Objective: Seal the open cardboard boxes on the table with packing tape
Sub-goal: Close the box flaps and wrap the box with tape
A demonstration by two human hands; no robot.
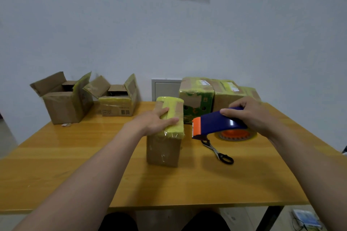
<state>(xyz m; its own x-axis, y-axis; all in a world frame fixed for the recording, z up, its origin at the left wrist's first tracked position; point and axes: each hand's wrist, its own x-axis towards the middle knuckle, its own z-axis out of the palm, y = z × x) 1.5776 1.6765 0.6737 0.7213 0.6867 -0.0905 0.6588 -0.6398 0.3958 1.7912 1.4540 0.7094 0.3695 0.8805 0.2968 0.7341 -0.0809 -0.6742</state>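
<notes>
A person is reaching both bare arms over a yellow wooden surface (75,155). The left hand (156,121) is lying on top of a small box (163,150) that is standing near the middle of the surface. Its fingers (170,120) are stretched out fairly straight, pressing on the yellow tape covering the lid.

The right hand (247,114) is gripping a blue tape dispenser (219,123), with the fingers curling over its top. It is holding the dispenser just to the right of the small box, the orange cutter end pointing toward the box but staying apart from it.

Black-handled scissors (217,151) are lying on the surface below the dispenser. Two open boxes (62,103) are sitting side by side at the far left, flaps standing up. Two taped boxes (197,97) are sitting together at the far right.
</notes>
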